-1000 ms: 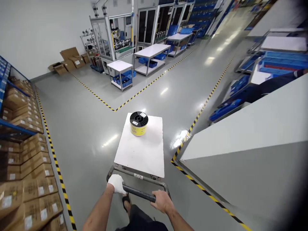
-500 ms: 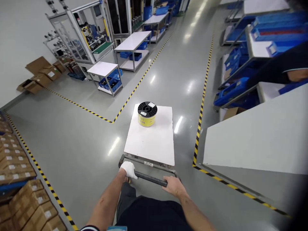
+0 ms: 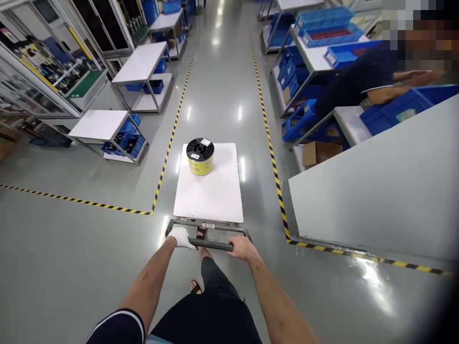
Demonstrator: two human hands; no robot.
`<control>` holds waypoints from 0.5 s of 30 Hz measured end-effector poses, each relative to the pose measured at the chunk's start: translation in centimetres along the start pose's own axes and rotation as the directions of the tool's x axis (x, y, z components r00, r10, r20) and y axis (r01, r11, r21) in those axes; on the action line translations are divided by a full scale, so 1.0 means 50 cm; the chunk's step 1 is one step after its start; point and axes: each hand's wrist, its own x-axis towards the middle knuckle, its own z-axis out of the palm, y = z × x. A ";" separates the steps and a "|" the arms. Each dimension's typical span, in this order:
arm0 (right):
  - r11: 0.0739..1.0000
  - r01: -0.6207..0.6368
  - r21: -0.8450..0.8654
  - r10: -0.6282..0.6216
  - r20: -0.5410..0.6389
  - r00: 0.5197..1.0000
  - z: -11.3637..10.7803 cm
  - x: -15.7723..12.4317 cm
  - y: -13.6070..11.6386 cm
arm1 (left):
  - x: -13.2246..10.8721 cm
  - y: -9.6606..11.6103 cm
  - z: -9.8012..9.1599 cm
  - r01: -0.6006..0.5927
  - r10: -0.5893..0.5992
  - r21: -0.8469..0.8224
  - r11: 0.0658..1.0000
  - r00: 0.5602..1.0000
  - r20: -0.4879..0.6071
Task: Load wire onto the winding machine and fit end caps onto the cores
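A flat cart with a white deck (image 3: 211, 193) stands in front of me on the grey floor. My left hand (image 3: 181, 237), in a white glove, is wrapped round the left end of the cart's dark handle bar (image 3: 211, 245). My bare right hand (image 3: 241, 247) grips the bar's right end. A yellow spool with a black top (image 3: 200, 156) sits upright at the far left of the deck. My legs and a sandalled foot show below the handle.
Yellow-black floor tape (image 3: 275, 172) lines an aisle running ahead. White tables with blue bins (image 3: 124, 138) stand on the left. A grey partition (image 3: 376, 191) is on the right, with a person (image 3: 376, 81) bent over blue bins behind it.
The cart and I have swung to the right, and it now points straight down the taped aisle. The cardboard boxes on the left have left the view. Both hands stay on the handle.
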 end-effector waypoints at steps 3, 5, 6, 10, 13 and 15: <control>1.000 0.001 0.025 -0.002 0.018 1.000 -0.080 0.106 0.012 | 0.077 -0.054 -0.122 0.062 -0.067 0.074 0.995 0.995 0.079; 0.999 -0.010 0.038 0.009 0.035 0.999 -0.145 0.174 0.024 | 0.125 -0.074 -0.213 0.057 -0.068 0.111 0.992 0.993 0.099; 0.999 -0.018 0.041 0.016 0.043 0.999 -0.180 0.207 0.033 | 0.149 -0.080 -0.259 0.047 -0.060 0.125 0.991 0.993 0.099; 0.998 -0.049 0.037 0.047 0.066 0.997 -0.320 0.334 0.080 | 0.250 -0.096 -0.432 0.013 -0.019 0.169 0.985 0.999 0.034; 0.997 -0.071 0.022 0.069 0.080 0.994 -0.421 0.426 0.125 | 0.336 -0.110 -0.545 -0.010 0.015 0.182 0.983 0.999 -0.029; 0.996 -0.083 0.014 0.082 0.085 0.993 -0.486 0.488 0.157 | 0.397 -0.121 -0.619 -0.032 0.041 0.182 0.983 0.998 -0.048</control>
